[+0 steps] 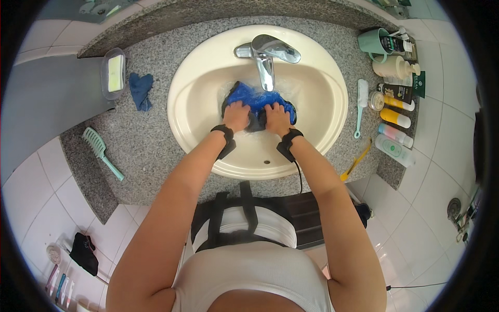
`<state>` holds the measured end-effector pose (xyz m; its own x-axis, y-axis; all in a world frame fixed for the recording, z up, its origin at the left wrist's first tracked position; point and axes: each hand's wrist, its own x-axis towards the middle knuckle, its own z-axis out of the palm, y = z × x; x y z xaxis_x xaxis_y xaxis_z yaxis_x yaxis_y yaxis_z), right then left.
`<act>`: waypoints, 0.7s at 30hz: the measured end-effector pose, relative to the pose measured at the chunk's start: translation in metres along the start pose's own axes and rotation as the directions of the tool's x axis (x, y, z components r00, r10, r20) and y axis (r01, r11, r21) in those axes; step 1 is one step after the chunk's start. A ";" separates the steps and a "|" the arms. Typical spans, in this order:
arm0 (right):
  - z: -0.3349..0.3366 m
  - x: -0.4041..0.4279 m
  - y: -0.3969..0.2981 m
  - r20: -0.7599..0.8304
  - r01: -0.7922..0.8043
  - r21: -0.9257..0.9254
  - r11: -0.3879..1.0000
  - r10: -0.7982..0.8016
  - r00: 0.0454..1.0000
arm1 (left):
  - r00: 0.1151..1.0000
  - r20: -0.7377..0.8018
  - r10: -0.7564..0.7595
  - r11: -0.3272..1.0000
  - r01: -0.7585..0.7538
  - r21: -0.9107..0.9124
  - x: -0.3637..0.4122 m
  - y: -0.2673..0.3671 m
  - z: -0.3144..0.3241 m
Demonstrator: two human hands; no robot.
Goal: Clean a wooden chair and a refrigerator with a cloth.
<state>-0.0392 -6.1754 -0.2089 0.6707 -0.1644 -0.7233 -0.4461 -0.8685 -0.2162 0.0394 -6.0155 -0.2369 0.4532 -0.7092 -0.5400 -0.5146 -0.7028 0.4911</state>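
A wet blue and black cloth item [253,97] lies in the bowl of the cream oval sink [187,156], under the spout of the chrome faucet [266,70]. Water splashes around the cloth. My left hand [236,116] presses on its left part, fingers bent over the fabric. On its right part rests my right hand [277,119], its fingers curled onto the cloth. Whether either hand pinches the fabric cannot be told. Both wrists wear black bands, and a cable hangs from the right one.
A soap bar [115,73] in a clear dish, a dark blue cloth [140,91] and a green hairbrush [102,150] lie left of the sink. On the right are a white-bristled brush [361,103], a green mug [374,42], a pump bottle [391,67] and several tubes.
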 end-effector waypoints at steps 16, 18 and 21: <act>-0.006 0.002 0.016 0.132 -0.005 0.007 1.000 0.004 0.991 | 0.986 -0.164 -0.009 0.995 0.026 0.101 -0.010 0.000 -0.024; 0.000 0.010 0.022 0.167 -0.028 0.042 0.999 0.021 0.986 | 0.993 -0.096 -0.075 0.990 0.086 0.114 -0.012 -0.001 -0.025; 0.003 0.005 0.019 0.165 -0.036 0.004 0.999 0.035 0.986 | 0.983 0.168 0.079 0.996 -0.071 -0.055 -0.016 -0.011 -0.017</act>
<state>-0.0465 -6.1916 -0.2189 0.5479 -0.1152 -0.8286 -0.4721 -0.8602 -0.1926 0.0505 -5.9976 -0.2218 0.2827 -0.7431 -0.6065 -0.5049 -0.6529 0.5646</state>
